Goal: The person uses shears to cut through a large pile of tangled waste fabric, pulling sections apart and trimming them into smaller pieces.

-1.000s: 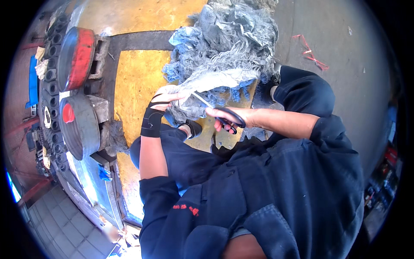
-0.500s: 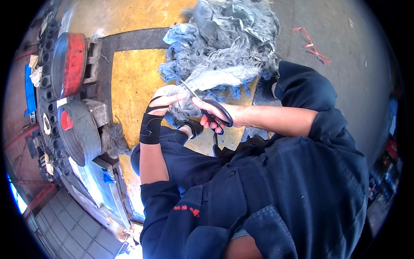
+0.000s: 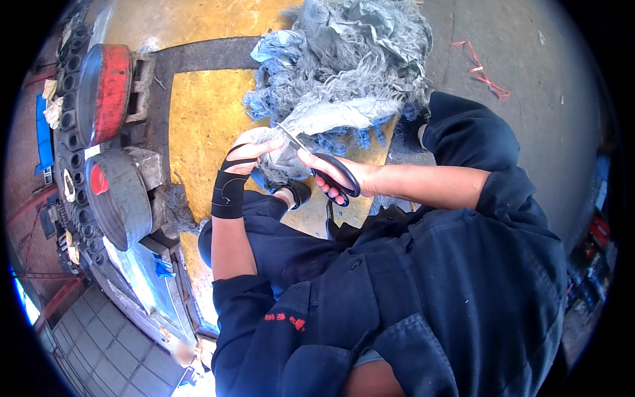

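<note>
My right hand [image 3: 334, 180] is closed on black-handled scissors [image 3: 338, 173], their narrow blades pointing up and left toward my other hand. A black wrist wrap [image 3: 229, 195] covers my left wrist and loops over the palm. The fingers of my left hand [image 3: 253, 147] pinch the edge of thin, pale grey netting [image 3: 286, 160], which hangs down between my hands. This stretch joins a large heap of frayed grey and blue netting [image 3: 360, 73] in front of me. The blade tips lie beside my left fingers; whether they touch the netting I cannot tell.
The heap lies partly on a worn yellow floor sheet [image 3: 211, 112]. Left of it stand a red-and-black drum [image 3: 109, 96] and a grey drum [image 3: 126, 202] by concrete blocks [image 3: 144, 165]. Red strapping [image 3: 481, 71] lies on the grey floor at right. My bent legs flank the work.
Both hands stay nearly in place, still holding the netting and the scissors. My right hand and the scissors have shifted very slightly to the right.
</note>
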A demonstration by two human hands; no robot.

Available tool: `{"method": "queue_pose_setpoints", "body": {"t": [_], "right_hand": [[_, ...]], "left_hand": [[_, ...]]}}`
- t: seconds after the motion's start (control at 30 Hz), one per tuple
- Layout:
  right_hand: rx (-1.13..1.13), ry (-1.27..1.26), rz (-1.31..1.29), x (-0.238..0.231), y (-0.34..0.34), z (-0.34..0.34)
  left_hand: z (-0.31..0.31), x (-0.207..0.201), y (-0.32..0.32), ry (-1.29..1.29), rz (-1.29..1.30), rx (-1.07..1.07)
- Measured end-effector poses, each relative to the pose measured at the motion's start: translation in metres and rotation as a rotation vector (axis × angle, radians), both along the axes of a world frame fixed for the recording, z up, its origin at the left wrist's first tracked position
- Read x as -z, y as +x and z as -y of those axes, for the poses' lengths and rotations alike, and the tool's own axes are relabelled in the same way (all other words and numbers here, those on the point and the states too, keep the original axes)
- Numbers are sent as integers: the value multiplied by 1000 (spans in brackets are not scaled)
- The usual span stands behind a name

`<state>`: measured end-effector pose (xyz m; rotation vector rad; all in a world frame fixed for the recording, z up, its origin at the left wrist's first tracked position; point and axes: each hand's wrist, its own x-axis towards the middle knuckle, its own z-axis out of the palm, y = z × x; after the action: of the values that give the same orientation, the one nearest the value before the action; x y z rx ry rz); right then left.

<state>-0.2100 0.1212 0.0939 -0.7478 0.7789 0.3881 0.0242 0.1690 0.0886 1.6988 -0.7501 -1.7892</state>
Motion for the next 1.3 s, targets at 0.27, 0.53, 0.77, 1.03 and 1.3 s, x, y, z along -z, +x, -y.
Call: {"method": "queue_pose_setpoints", "body": {"t": [0.27, 0.53, 0.77, 1.03, 1.3], "right_hand": [[20, -88, -41, -13, -3, 2], [29, -32, 23, -11, 3, 11], [18, -58, 20, -13, 1, 12], [66, -76, 38, -3, 5, 19], [450, -177, 1, -14, 10, 52]], "left_hand": [[0, 8, 2, -16, -15, -23], [3, -5, -10, -62, -150, 11], [4, -10, -14, -106, -144, 29], [4, 5, -16, -140, -144, 112], [0, 17, -3, -189, -94, -108]]}}
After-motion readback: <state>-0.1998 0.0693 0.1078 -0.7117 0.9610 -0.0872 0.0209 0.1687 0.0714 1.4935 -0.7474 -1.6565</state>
